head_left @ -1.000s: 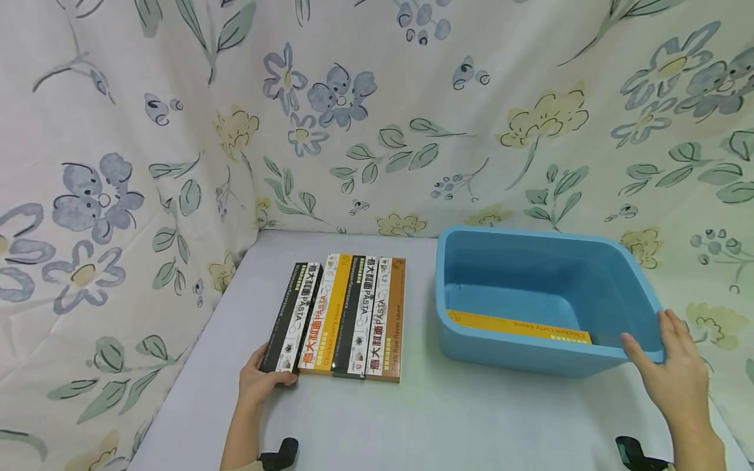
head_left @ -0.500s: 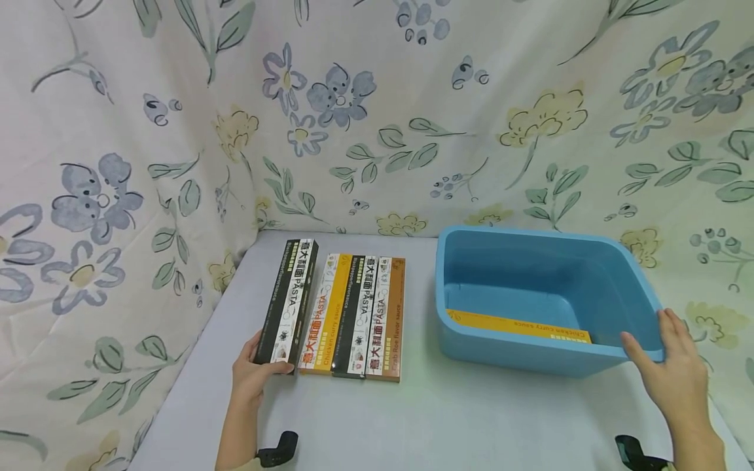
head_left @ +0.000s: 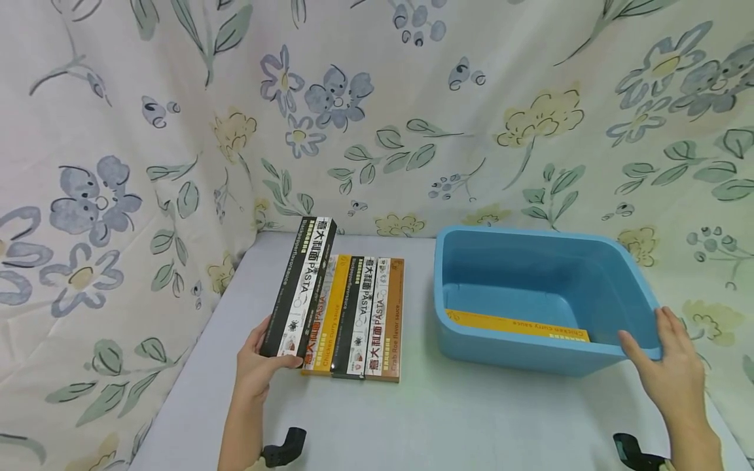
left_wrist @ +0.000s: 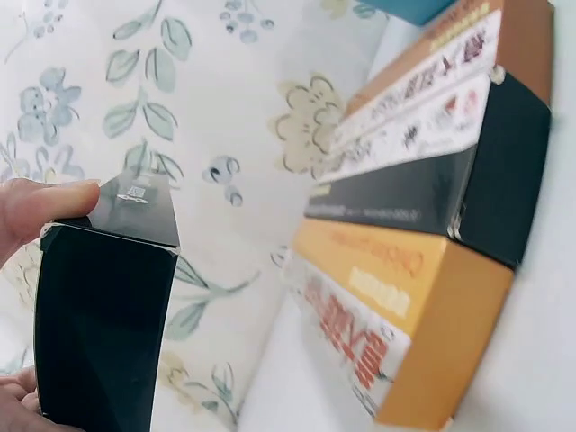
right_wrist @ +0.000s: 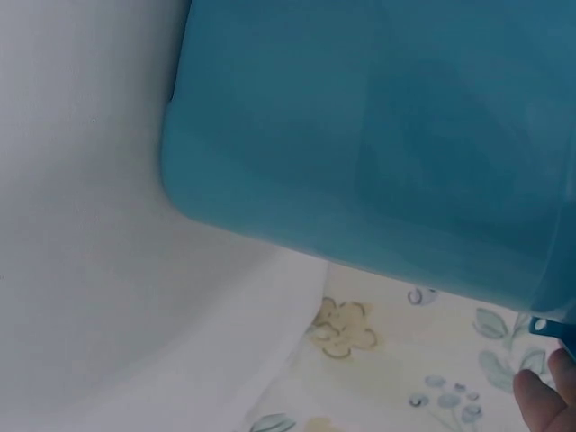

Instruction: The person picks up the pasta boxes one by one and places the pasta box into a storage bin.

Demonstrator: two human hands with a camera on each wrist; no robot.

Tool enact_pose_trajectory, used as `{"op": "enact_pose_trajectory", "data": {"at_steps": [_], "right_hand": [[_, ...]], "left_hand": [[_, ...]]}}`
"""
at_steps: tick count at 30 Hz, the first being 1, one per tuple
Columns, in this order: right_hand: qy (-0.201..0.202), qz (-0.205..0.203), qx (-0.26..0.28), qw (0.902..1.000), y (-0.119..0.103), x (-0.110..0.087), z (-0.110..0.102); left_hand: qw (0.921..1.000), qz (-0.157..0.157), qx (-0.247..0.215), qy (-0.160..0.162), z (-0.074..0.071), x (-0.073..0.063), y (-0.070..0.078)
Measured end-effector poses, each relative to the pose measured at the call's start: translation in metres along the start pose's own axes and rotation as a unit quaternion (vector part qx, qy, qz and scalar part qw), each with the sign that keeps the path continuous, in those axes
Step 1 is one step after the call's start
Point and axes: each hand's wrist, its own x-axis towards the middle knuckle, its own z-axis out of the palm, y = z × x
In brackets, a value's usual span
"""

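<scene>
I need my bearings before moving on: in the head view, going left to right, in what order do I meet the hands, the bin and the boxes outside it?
Left hand, held black pasta box, yellow curry box, second black pasta box, brown crab roe box, blue bin, right hand.

Card, plastic, cloth
From here the pasta boxes (head_left: 299, 291) look like glossy card, blue tub (head_left: 518, 356) smooth plastic, floral curtain (head_left: 377, 39) matt cloth.

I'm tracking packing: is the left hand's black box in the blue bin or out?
Out: the left hand holds the black box apart from the blue bin.
</scene>
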Motion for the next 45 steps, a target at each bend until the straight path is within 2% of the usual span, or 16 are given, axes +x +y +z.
{"op": "enact_pose_trajectory", "data": {"at_steps": [12, 21, 31, 35, 40, 45], "right_hand": [[-0.01, 0.015, -0.003, 0.9998, 0.002, -0.001, -0.004], [-0.008, 0.02, -0.002, 0.9998, 0.005, -0.003, -0.007], [-0.008, 0.011, 0.006, 0.9999, 0.005, -0.004, -0.005], [-0.002, -0.01, 0.013, 0.9999, 0.004, -0.002, -0.003], [-0.002, -0.027, 0.016, 0.9995, 0.002, 0.0, -0.002], [-0.001, -0.028, 0.012, 0.9995, 0.003, -0.002, -0.002]], "left_hand": [[0.9972, 0.047, -0.028, -0.051, 0.028, -0.013, 0.025], [0.994, 0.064, -0.023, -0.086, 0.056, -0.014, 0.041], [0.9812, 0.109, -0.034, -0.156, 0.084, -0.017, 0.054], [0.9781, 0.104, -0.032, -0.177, 0.091, -0.017, 0.057], [0.9781, 0.086, -0.021, -0.188, 0.101, -0.016, 0.062], [0.9721, 0.093, -0.007, -0.215, 0.113, -0.014, 0.068]]}}
